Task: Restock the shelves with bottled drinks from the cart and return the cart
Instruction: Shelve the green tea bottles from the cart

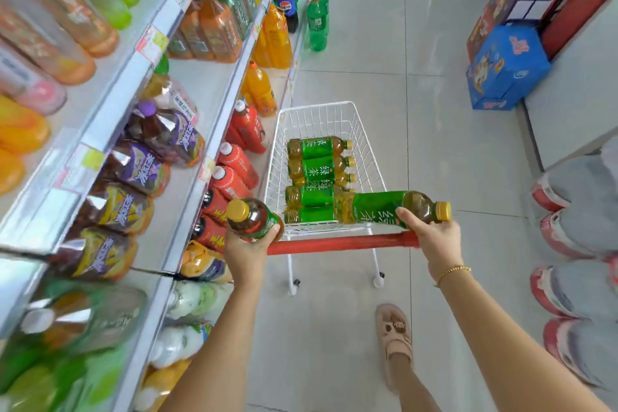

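A white wire cart (334, 117) with a red handle (337, 243) stands in the aisle ahead of me. Several green-tea bottles (316, 165) with green labels and yellow caps lie on their sides in its basket. My left hand (245, 252) grips one such bottle (252, 218) over the handle's left end, cap pointing up and left toward the shelves. My right hand (431, 236) grips another bottle (389, 206) lying level over the handle's right end, its cap to the right.
Shelves (187, 150) on the left hold rows of bottled drinks: purple-labelled, red, orange and green. Green soda bottles (317, 17) stand on the floor at the shelf's far end. Blue and red cartons (506, 68) and shrink-wrapped packs (578, 227) line the right side. My sandalled foot (394, 334) is behind the cart.
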Tool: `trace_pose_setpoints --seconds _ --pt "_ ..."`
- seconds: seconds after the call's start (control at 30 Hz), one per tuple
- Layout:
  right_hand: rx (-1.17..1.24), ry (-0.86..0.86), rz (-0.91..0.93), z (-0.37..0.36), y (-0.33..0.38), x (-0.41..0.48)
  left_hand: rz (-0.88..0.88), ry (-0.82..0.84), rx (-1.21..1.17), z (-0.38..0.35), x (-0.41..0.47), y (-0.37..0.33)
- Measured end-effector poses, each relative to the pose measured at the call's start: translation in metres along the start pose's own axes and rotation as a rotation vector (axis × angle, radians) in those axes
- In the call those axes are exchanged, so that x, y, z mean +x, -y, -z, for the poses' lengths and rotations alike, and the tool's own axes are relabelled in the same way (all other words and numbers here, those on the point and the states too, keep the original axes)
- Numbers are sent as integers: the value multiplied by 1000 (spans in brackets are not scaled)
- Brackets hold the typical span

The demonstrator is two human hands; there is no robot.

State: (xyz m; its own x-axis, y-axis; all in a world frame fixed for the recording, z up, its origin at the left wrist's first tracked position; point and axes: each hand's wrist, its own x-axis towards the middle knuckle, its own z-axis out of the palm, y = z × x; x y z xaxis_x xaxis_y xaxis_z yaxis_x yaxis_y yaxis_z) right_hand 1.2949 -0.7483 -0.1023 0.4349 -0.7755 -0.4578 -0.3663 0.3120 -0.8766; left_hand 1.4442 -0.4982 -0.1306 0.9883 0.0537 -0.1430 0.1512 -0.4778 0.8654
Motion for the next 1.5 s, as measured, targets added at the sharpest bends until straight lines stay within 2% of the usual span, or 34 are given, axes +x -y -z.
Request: trace_pose_setpoints --seconds 0.1,0.2,0.4,0.77,1.03,1.23,1.33,1.5 --pt "-89 13 161 -4 -12 -46 4 32 -11 32 -20 22" --pt "-182 67 232 -10 -13 -75 4 69 -3 57 -41 42" --pt "-260 204 249 -9 -28 -131 32 85 -69 86 -101 54" --pt "-223 258 187 46 -78 -206 -22 60 -17 128 -183 87" --pt "-284 387 219 48 -109 -256 -3 14 -28 159 -240 114" --pt "-300 505 255 34 -105 -295 107 68 -60 187 -267 122" --pt "-295 536 300 31 -89 -317 111 23 -109 216 -285 110" --pt "-183 607 447 10 -50 -367 10 -147 -161 302 -318 80"
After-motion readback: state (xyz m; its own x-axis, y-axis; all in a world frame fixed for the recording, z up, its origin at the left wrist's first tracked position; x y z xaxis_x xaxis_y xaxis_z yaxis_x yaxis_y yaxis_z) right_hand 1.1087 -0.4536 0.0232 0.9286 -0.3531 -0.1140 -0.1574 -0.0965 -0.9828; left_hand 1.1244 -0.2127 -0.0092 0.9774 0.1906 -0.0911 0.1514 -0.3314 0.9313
